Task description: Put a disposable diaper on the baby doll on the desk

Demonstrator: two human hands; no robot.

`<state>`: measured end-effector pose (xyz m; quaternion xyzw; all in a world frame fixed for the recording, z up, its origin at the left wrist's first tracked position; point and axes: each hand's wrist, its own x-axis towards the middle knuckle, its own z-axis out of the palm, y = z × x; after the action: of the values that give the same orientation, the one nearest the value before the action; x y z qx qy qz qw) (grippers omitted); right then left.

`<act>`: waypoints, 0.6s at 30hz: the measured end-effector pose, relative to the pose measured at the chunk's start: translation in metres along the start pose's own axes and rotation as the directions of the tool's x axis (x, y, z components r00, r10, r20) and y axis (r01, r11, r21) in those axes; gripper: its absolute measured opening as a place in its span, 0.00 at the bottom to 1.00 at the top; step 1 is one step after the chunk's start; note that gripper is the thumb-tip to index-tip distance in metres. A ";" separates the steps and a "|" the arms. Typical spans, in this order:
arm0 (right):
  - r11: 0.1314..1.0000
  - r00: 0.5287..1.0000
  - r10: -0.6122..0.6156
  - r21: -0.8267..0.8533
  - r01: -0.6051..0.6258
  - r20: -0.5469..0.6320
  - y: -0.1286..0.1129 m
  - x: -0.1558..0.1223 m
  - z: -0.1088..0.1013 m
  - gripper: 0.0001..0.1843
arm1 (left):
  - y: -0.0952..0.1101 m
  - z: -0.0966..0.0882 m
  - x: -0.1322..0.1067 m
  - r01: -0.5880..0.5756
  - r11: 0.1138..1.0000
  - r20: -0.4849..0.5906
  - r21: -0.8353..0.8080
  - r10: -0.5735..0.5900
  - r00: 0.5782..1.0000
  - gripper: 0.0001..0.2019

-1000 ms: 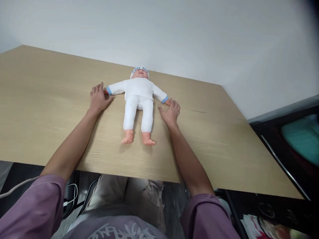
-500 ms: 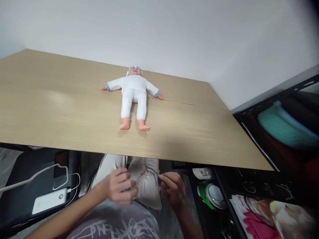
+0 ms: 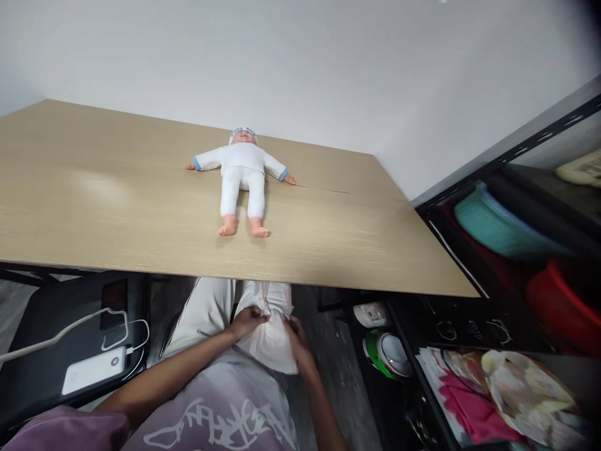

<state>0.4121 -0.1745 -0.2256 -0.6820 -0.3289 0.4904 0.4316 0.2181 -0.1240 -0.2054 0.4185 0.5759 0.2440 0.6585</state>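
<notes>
A pale diaper [image 3: 267, 351] with a gathered middle rests across my lap, beneath the table's front edge. My left hand [image 3: 248, 322] is closed on its left side, fingertips near the gathered part. At the opposite side, my right hand [image 3: 297, 338] grips the edge, partly hidden behind the material. On the tabletop beyond lies a baby doll [image 3: 243, 166] on its back, arms spread, in a white suit with blue cuffs and a white cap. Neither hand touches the doll.
The wooden table [image 3: 117, 225] stands against a white wall. A black chair seat [image 3: 42, 326] on the left bears a white power bank [image 3: 94, 371] with a cable. Right of me, a dark shelf holds a teal basin [image 3: 502, 222], a red basin [image 3: 563, 307] and several packages.
Both hands have come in onto the diaper; my left hand was lifted off to its left, blurred. The view has shifted slightly, showing more of the right-hand shelf.
</notes>
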 end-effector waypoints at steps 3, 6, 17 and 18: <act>0.993 0.994 0.096 0.058 -0.098 0.046 -0.029 -0.025 -0.001 0.46 | 0.013 0.000 -0.028 0.041 0.993 0.065 -0.110 -0.034 0.997 0.36; 0.983 0.983 0.089 0.145 -0.113 0.162 -0.067 -0.073 -0.012 0.45 | 0.026 -0.011 -0.089 0.034 0.970 0.137 -0.240 -0.001 0.991 0.36; 0.963 0.902 -0.263 0.156 0.221 0.342 -0.192 -0.140 0.020 0.26 | 0.095 -0.063 -0.202 -0.276 0.921 -0.052 -0.276 0.273 0.961 0.34; 0.955 0.890 -0.287 0.178 0.237 0.355 -0.200 -0.130 0.032 0.25 | 0.100 -0.067 -0.194 -0.287 0.913 -0.090 -0.289 0.273 0.958 0.34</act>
<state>0.3376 -0.1973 0.0019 -0.4949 -0.4620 0.5697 0.4659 0.1278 -0.2086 -0.0136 0.3861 0.4819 0.4299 0.6587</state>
